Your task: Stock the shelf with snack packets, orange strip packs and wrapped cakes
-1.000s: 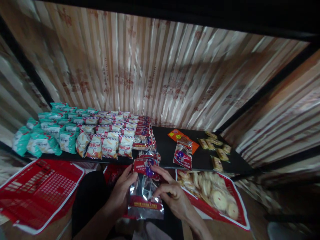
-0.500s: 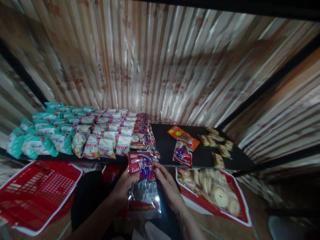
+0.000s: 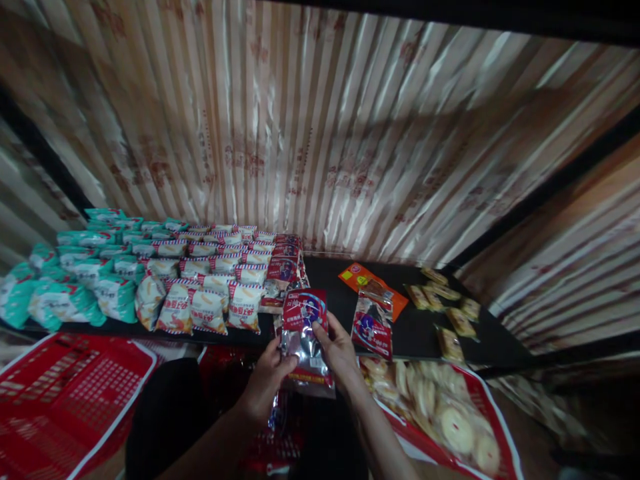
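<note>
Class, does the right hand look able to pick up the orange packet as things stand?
Probably not freely: the right hand holds a red-and-silver packet, and a second red packet overlaps part of the orange packet.

Glossy packet (image 3: 302,341), red top, silver middle, print showing, held at both sides

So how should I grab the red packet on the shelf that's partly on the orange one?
Probably by its near end, coming from the front. The red packet lies flat, with that end close to the front edge of the black shelf, so it should be easiest to pinch there. Its far end overlaps the orange packet, so grabbing there might catch both.
</note>
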A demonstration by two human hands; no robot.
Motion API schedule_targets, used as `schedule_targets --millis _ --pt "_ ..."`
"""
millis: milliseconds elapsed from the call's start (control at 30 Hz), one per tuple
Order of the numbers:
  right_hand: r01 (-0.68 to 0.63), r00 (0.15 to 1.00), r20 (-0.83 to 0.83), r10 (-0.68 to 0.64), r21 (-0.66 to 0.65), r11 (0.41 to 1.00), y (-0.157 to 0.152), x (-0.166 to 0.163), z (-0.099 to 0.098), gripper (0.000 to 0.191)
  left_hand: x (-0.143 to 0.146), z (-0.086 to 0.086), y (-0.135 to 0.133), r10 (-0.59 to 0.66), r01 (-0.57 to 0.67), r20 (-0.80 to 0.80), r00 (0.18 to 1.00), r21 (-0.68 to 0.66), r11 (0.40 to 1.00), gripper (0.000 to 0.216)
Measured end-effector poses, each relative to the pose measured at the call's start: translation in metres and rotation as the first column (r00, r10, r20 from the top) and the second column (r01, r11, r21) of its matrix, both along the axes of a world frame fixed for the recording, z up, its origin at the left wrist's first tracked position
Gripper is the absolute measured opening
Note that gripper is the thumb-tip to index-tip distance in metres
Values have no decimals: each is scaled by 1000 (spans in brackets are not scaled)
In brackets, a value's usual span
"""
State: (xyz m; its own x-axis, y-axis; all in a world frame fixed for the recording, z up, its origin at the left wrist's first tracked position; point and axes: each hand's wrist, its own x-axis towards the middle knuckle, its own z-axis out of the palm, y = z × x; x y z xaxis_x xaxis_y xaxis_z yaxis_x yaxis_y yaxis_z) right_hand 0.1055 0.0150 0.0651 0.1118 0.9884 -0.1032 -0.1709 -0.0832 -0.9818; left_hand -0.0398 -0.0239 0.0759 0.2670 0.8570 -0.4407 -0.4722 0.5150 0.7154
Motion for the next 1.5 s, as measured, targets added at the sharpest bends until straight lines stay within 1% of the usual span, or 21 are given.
schedule_targets --millis 67,133,200,267,367,433,533,600,767,900,1033,1100,1167,1267,1400,1500 --pt "8 1000 15 -8 19 1000 18 1 2 42 3 -8 4 24 -24 -44 999 7 1000 63" --pt "8 1000 21 -9 38 999 38 0 2 44 6 -16 10 97 -96 -74 993 17 995 58" --pt "10 999 41 -13 63 998 58 -2 0 45 9 -21 19 179 -177 -70 981 27 984 54" --pt "-4 997 78 -3 90 996 77 -5 -4 46 12 -22 29 255 -253 -55 966 28 967 47" --pt "-59 991 129 42 134 989 100 -9 -7 46 14 -19 42 346 -347 -63 936 1 938 38" --pt "-86 985 159 60 164 983 111 -11 -10 46 14 -18 49 385 -388 -86 919 -28 921 41" --pt "-76 968 251 27 188 979 121 -12 -15 46 15 -20 55 400 -410 -131 907 -59 910 52" --pt "-58 936 351 -13 192 980 125 -12 -19 44 14 -23 57 397 -409 -154 905 -56 911 57" --pt "-48 820 568 -67 186 981 128 -12 -24 44 13 -30 54 412 -420 -229 882 14 907 58" --pt "-52 733 677 -69 156 986 124 -18 -18 51 12 -39 50 363 -374 -340 868 34 927 62" --pt "-48 667 743 -65 130 990 117 -26 -11 58 13 -52 48 399 -387 -428 811 120 914 56" --pt "-37 670 738 -79 140 990 115 -28 -11 61 13 -57 48 415 -382 -465 782 168 909 53" --pt "-32 708 700 -94 164 986 114 -29 -13 62 13 -60 46 426 -367 -497 756 218 905 49" --pt "-48 762 638 -107 221 974 113 -29 -17 57 12 -66 44 433 -331 -528 731 282 901 44" --pt "-92 745 660 -97 245 965 111 -31 -20 51 10 -76 41 414 -286 -582 700 302 909 43" --pt "-93 739 665 -112 265 960 109 -33 -20 47 9 -76 40 394 -240 -628 671 318 917 46"
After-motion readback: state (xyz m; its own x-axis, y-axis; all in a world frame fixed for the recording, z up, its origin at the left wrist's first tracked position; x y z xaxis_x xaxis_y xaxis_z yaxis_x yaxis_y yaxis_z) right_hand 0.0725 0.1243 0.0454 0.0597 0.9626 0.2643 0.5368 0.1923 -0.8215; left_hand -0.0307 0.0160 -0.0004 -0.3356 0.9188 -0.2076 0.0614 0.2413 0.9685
